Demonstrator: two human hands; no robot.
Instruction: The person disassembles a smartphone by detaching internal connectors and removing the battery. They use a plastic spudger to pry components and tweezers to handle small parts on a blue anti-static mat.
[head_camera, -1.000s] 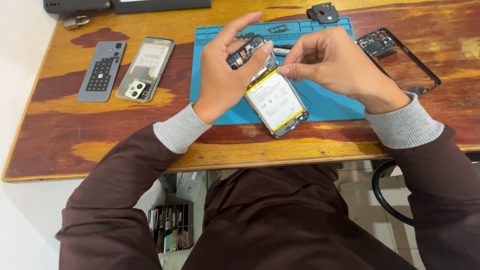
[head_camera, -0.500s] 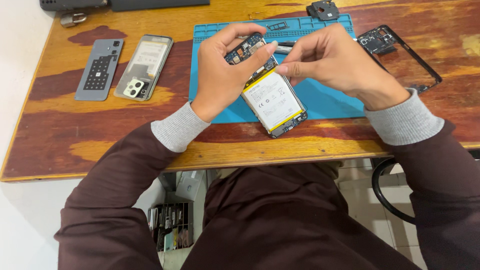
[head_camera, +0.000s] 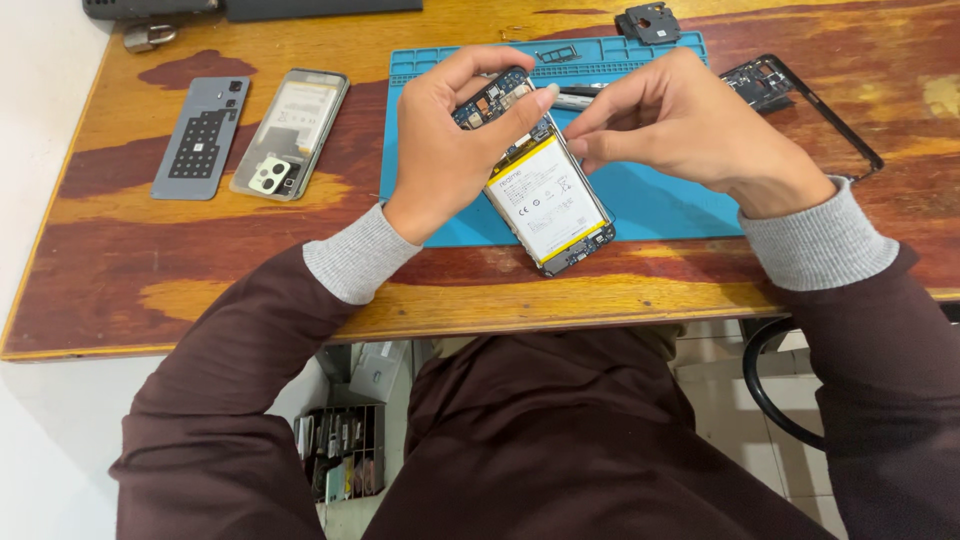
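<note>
Head view, nearest first: the opened phone lies tilted over the near edge of the blue work mat, back cover off, its white battery with yellow edging facing up. Its long axis runs diagonally, the bottom end with the charging port pointing toward the person and slightly to the right, the top end with the exposed circuit board pointing away and to the left. The lower end sits on or just above the mat where the mat meets the wooden tabletop; I cannot tell whether it touches.

The left hand is closed around the phone's upper end, thumb laid across the board area and fingers curled behind it, so this hand carries the phone. The right hand comes in from the right, its fingertips pinched together just beside the phone's upper right edge, close to the left thumb; whether anything small sits in the pinch is hidden. Both hands meet at the far, upper end of the phone, the left one being on it, the right one just off it.

Farther left on the tabletop lie a clear back cover with camera cut-out and a grey plate, well apart from the hands. Farther right rests a black phone frame, and beyond the mat a small black part.
</note>
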